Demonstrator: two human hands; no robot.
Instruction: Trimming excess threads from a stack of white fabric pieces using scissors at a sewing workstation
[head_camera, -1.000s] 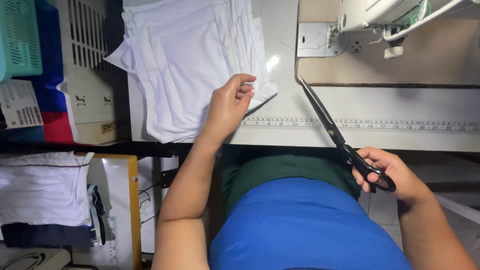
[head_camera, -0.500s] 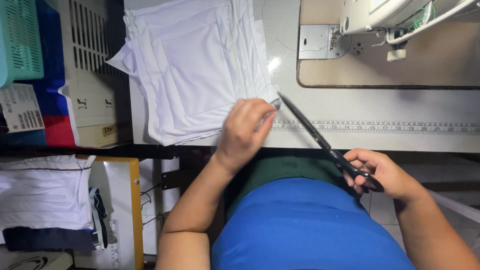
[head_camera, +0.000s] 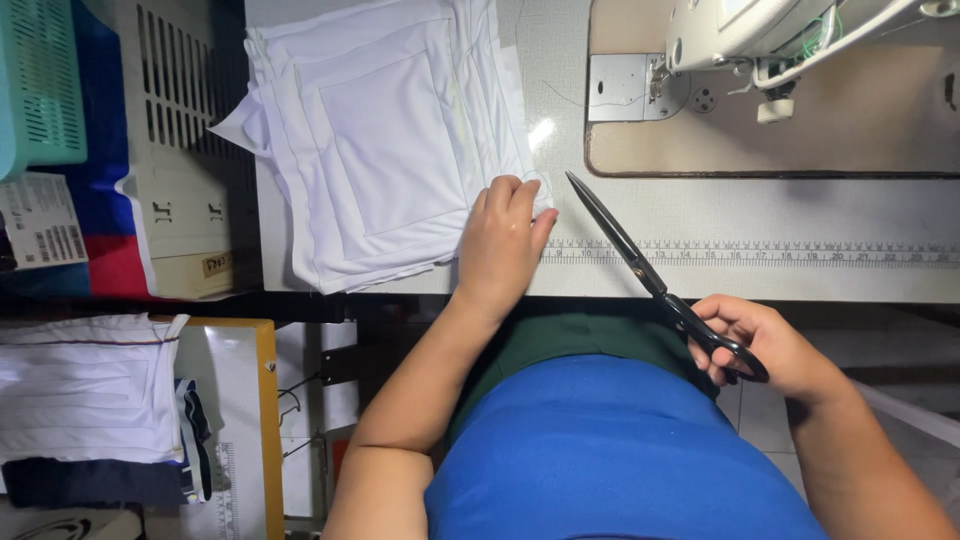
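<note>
Left hand (head_camera: 500, 245) flat, pinning white fabric stack (head_camera: 390, 140) at its lower-right corner; right hand (head_camera: 765, 345) closed on black scissors (head_camera: 650, 275), blades shut, frame centre. Trimming step; next needs blades opened at the edge.

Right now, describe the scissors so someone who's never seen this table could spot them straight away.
Start at the sewing machine at the table's far right. Just in front of it, the right hand holds the scissors by their black handles at the near edge. Their long dark shut blades slant across the printed ruler strip, the tip near the left hand on the white fabric.
</note>
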